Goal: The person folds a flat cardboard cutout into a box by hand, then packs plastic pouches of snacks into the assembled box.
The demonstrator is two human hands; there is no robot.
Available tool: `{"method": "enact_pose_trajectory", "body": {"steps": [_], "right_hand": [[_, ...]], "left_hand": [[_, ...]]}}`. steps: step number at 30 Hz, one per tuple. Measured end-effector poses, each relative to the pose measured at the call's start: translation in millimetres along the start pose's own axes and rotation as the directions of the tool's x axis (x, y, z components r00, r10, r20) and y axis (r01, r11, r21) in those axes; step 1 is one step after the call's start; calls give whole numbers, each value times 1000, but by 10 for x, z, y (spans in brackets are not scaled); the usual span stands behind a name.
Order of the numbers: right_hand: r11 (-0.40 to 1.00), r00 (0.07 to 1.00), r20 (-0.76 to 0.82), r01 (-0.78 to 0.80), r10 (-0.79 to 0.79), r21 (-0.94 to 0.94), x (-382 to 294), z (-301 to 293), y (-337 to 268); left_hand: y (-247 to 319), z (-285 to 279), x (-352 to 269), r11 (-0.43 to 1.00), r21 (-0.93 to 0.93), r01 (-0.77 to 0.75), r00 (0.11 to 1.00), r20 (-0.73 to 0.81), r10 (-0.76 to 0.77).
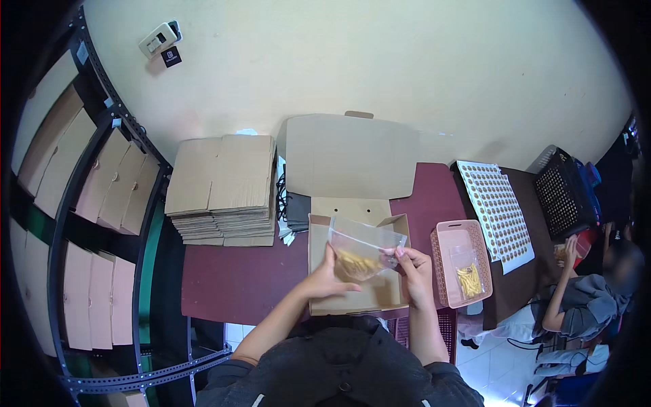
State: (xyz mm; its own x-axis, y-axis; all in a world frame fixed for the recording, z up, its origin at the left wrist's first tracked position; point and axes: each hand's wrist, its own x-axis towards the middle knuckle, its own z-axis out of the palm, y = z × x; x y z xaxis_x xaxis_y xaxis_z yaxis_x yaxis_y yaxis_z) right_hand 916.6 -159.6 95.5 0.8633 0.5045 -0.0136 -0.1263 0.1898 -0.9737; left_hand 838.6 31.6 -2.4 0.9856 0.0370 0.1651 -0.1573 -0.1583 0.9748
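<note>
A clear zip bag of yellow stick-like pieces (358, 263) is held up above an opened cardboard box (358, 305). My right hand (416, 272) pinches the bag's right side between thumb and fingers. At the bag's left edge is my left hand (328, 277), its thumb apart and its fingers partly hidden behind the plastic. The box's lid (351, 155) stands raised behind the bag, toward the wall. Right of the box, a pink plastic basket (442, 274) holds another clear bag with yellow pieces (469, 280).
Flattened cardboard boxes (224, 178) are stacked at the left, beside dark flat items (297, 211). Sticker sheets (498, 213) and a black crate (562, 196) are at the right, near a seated person (585, 305). A metal shelf (56, 244) with boxes stands far left.
</note>
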Motion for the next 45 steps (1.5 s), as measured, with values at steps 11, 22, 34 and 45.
{"method": "enact_pose_trajectory", "body": {"steps": [11,22,34,45], "right_hand": [[924,983,-167,-1,70,382,182,-22,187],[895,867,-244,-446,435,13,148,-395,1275],[676,747,154,-655,646,337,115,-421,1394],[885,878,-118,-465,465,24,296,-247,1851]], "left_hand": [[42,464,215,993,-115,27,984,-170,-47],[-579,272,52,-104,-852,513,697,484,-529],[-769,285,-63,241,-678,695,573,318,-756],[-1087,240,-78,826,300,477,876,-84,-475]]}}
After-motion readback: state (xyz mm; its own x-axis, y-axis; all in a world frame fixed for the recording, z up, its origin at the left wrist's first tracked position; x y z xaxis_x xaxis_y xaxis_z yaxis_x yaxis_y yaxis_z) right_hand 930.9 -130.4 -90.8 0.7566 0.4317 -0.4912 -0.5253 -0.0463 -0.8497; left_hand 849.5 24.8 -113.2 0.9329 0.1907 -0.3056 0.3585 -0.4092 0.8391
